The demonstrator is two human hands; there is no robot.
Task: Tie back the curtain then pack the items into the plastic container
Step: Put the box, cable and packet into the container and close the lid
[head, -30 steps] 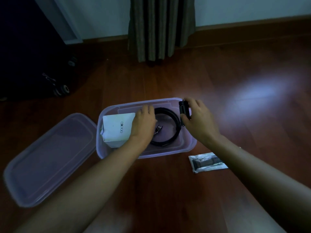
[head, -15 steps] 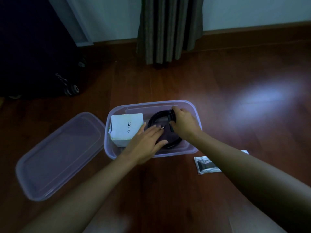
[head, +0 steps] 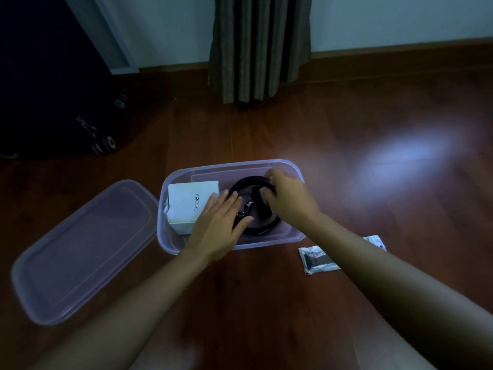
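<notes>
**My bare arms and hands**

My left hand (head: 221, 222) and my right hand (head: 289, 201) wear no gloves, rings or watch. Both my forearms are bare up to the frame's lower edge; no sleeve is visible on them.

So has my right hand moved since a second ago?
Yes. The right hand went from the clear plastic container's right rim inward, over the coiled black belt.
</notes>
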